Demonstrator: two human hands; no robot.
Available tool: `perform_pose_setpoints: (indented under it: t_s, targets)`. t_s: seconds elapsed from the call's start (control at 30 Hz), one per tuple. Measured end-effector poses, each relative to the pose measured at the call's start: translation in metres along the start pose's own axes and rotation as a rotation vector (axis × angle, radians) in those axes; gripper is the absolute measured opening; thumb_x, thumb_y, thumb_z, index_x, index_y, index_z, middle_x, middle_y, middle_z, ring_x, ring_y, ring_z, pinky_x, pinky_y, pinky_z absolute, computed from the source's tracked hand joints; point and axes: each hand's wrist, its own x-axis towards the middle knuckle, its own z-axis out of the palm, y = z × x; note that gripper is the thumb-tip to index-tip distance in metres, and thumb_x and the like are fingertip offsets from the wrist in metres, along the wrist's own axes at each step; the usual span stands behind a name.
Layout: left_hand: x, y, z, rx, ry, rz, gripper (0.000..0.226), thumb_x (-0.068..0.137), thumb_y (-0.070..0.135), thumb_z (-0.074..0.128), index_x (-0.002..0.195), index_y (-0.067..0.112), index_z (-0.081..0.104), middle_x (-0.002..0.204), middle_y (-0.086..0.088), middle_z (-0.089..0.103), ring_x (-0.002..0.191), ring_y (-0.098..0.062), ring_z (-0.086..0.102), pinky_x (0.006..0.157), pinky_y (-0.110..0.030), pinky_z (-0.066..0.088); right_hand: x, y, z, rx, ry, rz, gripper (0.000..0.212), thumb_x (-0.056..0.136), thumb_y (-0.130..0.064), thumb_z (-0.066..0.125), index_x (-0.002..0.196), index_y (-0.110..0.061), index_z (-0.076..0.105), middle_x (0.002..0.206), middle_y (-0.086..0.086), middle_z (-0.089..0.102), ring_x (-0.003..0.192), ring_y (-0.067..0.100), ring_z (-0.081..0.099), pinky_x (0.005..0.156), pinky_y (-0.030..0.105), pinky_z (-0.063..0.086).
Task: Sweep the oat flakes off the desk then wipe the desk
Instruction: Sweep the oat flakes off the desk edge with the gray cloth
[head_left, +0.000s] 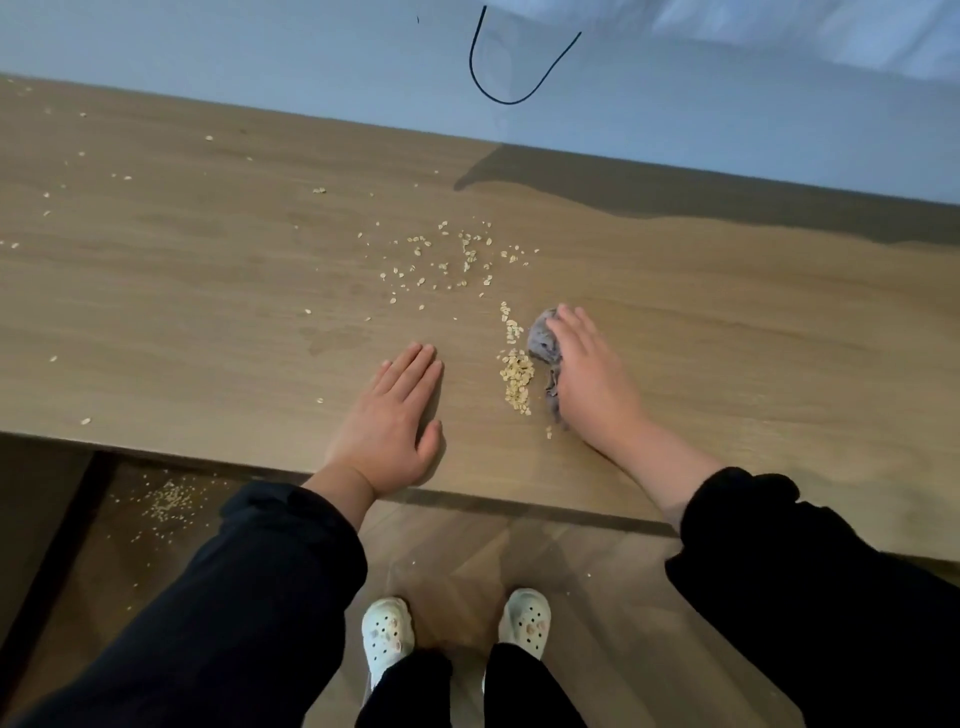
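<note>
**Many flakes still on the desk, sweeping only partly done**

Many oat flakes are still lying loose on the desk, so the sweeping is, as I judge it, somewhere in the middle and the wiping has not begun. The right hand lies flat over a small grey cloth, fingers stretched and pressing down on it more than closing around it; most of the cloth is hidden under the palm. Just to the left of the cloth, touching its edge, there is a gathered ridge of flakes that runs toward the near edge of the desk. This ridge looks like the result of pushing with the cloth.

The left hand rests open and flat on the desk near the front edge, fingers together, holding nothing. It is a little apart from the ridge, on the other side of it from the cloth.

What seems done: some flakes are already on the floor, where a small heap lies below the front edge at the left, so one portion has gone over. The right part of the desk looks free of flakes.

What is left: the ridge near the cloth, the loose group behind it in the middle, and a thin scatter of single flakes far to the left, reaching the back corner. All of these must go off the edge before wiping makes sense. A faint damp-looking mark on the wood, left of the middle, may also need the cloth later.
</note>
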Motion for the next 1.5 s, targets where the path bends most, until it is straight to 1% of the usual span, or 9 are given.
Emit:
perform_pose_setpoints:
  t_s: [0.13,0.27,0.43,0.57,0.8,1.0,1.23,1.37,1.5]
  targets:
    - [-0.001,0.002,-0.004,0.058,-0.020,0.033,0.068,0.087,0.037,0.029,0.146,0.005,0.036,0.156,-0.010,0.028,0.147,-0.024,0.014,0.119,-0.044,0.006,-0.038,0.042,-0.012,0.067,0.175,0.322,0.059,0.092,0.004,0.038,0.149,-0.007,0.029,0.160,0.010,0.021,0.149,0.023,0.014,0.122,0.039,0.013]
    - [-0.010,0.002,-0.013,0.192,-0.007,0.075,0.060,0.088,0.032,0.029,0.142,0.010,0.044,0.153,-0.011,0.035,0.144,-0.028,0.022,0.111,-0.060,0.012,-0.070,0.024,0.001,0.008,0.298,0.507,0.053,0.094,-0.004,0.039,0.146,-0.001,0.034,0.156,0.015,0.028,0.147,0.029,0.020,0.121,0.041,0.017]
    - [-0.036,-0.058,-0.036,0.171,0.021,-0.068,0.063,0.091,0.034,0.024,0.149,0.013,0.030,0.159,-0.010,0.021,0.148,-0.026,0.008,0.116,-0.054,0.007,-0.056,-0.031,0.019,0.003,0.338,0.685,0.057,0.091,-0.007,0.042,0.147,-0.001,0.032,0.157,0.016,0.026,0.147,0.032,0.017,0.120,0.045,0.020]
    - [-0.039,-0.108,-0.045,0.156,-0.014,-0.193,0.067,0.088,0.032,0.021,0.150,0.009,0.029,0.159,-0.011,0.018,0.148,-0.027,0.008,0.117,-0.053,0.011,-0.027,-0.079,0.031,-0.004,0.277,0.628,0.064,0.093,-0.013,0.050,0.151,-0.004,0.025,0.160,0.013,0.021,0.149,0.029,0.012,0.121,0.043,0.017]
    - [-0.032,-0.120,-0.045,0.058,-0.018,-0.184,0.077,0.083,0.041,0.007,0.153,0.010,0.019,0.161,-0.005,0.009,0.149,-0.020,0.000,0.119,-0.040,0.001,-0.018,-0.102,0.035,0.019,0.165,0.407,0.072,0.092,-0.006,0.048,0.155,-0.012,0.013,0.163,0.004,0.007,0.150,0.020,0.002,0.123,0.039,0.009]
    - [-0.032,-0.119,-0.043,0.056,-0.009,-0.247,0.072,0.086,0.034,0.015,0.153,0.007,0.015,0.161,-0.005,0.007,0.149,-0.019,-0.003,0.120,-0.042,-0.001,-0.021,-0.044,0.009,0.066,0.305,0.711,0.067,0.089,-0.001,0.052,0.150,-0.001,0.024,0.159,0.016,0.018,0.149,0.028,0.010,0.122,0.040,0.014]
    - [-0.031,-0.120,-0.036,0.133,-0.049,-0.389,0.073,0.087,0.036,0.011,0.153,0.009,-0.001,0.162,-0.004,-0.007,0.147,-0.019,-0.015,0.118,-0.049,-0.004,0.034,-0.072,0.007,0.014,0.225,0.319,0.054,0.088,-0.002,0.050,0.141,-0.003,0.041,0.157,0.011,0.028,0.148,0.025,0.015,0.122,0.036,0.007]
    - [-0.030,-0.120,-0.037,0.156,-0.079,-0.388,0.067,0.095,0.035,0.016,0.153,0.010,-0.005,0.161,-0.004,-0.013,0.147,-0.021,-0.018,0.119,-0.051,-0.003,0.032,-0.069,0.014,0.019,0.129,0.115,0.058,0.097,0.001,0.037,0.152,-0.012,0.026,0.161,0.002,0.019,0.149,0.016,0.011,0.121,0.029,0.005]
    - [-0.030,-0.119,-0.036,0.167,-0.090,-0.388,0.065,0.095,0.037,0.015,0.153,0.016,-0.008,0.160,-0.002,-0.015,0.146,-0.022,-0.020,0.118,-0.051,-0.005,0.026,-0.035,0.002,-0.014,0.108,0.124,0.060,0.095,0.003,0.037,0.152,-0.014,0.028,0.160,0.002,0.020,0.148,0.018,0.015,0.122,0.038,0.012]
